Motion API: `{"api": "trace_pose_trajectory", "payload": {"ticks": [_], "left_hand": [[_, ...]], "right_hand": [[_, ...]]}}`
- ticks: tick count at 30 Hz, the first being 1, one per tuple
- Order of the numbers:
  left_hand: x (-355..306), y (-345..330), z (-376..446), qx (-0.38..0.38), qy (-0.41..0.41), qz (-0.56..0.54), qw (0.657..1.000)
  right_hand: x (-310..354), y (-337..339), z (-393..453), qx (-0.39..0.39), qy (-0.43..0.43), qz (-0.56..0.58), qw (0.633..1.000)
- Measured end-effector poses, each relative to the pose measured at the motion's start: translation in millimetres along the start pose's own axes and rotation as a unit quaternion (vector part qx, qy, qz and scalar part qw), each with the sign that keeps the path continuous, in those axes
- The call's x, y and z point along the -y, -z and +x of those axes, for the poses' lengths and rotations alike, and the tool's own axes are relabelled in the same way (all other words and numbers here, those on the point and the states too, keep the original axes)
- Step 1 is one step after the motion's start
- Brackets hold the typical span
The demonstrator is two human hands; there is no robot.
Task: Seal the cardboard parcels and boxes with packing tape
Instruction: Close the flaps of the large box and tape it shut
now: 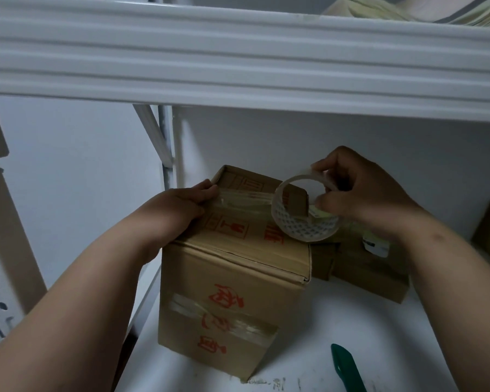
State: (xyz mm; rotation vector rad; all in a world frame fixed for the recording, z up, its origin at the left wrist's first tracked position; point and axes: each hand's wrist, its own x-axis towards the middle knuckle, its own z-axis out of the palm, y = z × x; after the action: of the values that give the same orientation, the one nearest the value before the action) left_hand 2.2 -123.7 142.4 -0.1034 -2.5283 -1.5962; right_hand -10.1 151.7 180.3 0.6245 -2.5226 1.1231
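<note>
Cardboard box (232, 281) with red printed characters stands upright on a white shelf (337, 335), near its left side, and a strip of clear tape already crosses its front face. A white metal beam (238, 60) of the upper shelf runs across the top of the view, and the wall behind is pale. Behind the box, to the right, lie two flatter brown parcels (371, 267), one with a small white label. A green object (347, 369) lies on the shelf at the lower right; I cannot tell what it is.

Both forearms reach forward from the bottom corners of the view. The left hand (181, 207) lies on the left edge of the box top, palm down, and its straight fingers press the free end of the tape strip (238, 199) onto the cardboard. The right hand (359, 193) is raised just above the right edge of the box top. Its thumb and curled fingers grasp the tape roll (306, 210), which is clear with a white patterned core. The strip is stretched from the roll across the top seam to the left hand.
</note>
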Motion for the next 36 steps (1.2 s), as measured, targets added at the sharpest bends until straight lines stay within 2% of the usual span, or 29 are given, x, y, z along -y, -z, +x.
{"api": "trace_pose_trajectory", "payload": {"ticks": [2,4,6,9,12,16,18,21,28,33,36], "left_hand": [[-4,0,3,-0.012,-0.024,0.143,0.989],[-10,-4,4,-0.043,-0.036,0.299,0.953],[-14,-9,6,-0.091,-0.041,0.359,0.928],[-13,-12,11,-0.135,-0.039,0.357,0.924],[-12,-12,9,-0.153,-0.045,0.324,0.933],[-2,-26,0,-0.112,-0.007,0.188,0.976],[6,-32,0,-0.087,0.019,0.1,0.991],[8,-33,6,-0.102,0.001,0.024,0.994],[4,-25,30,-0.094,-0.107,0.096,0.985],[-1,-30,37,-0.116,-0.155,0.127,0.973],[-12,-36,32,-0.152,-0.224,0.136,0.953]], "right_hand": [[-3,-5,-3,-0.018,-0.008,0.047,0.999],[-6,-9,-7,-0.03,-0.015,0.105,0.994],[-9,-13,-13,-0.024,-0.028,0.178,0.983],[-18,-22,-19,-0.015,-0.026,0.336,0.941],[-19,-34,-28,-0.032,-0.012,0.501,0.865],[-27,-40,-36,-0.081,-0.016,0.541,0.837],[-30,-42,-39,-0.083,-0.014,0.548,0.832],[-31,-47,-42,-0.081,0.0,0.542,0.836],[-18,-66,-56,-0.093,0.047,0.516,0.85],[-11,-77,-72,-0.163,0.042,0.506,0.846],[-9,-98,-90,-0.164,0.026,0.512,0.843]]}}
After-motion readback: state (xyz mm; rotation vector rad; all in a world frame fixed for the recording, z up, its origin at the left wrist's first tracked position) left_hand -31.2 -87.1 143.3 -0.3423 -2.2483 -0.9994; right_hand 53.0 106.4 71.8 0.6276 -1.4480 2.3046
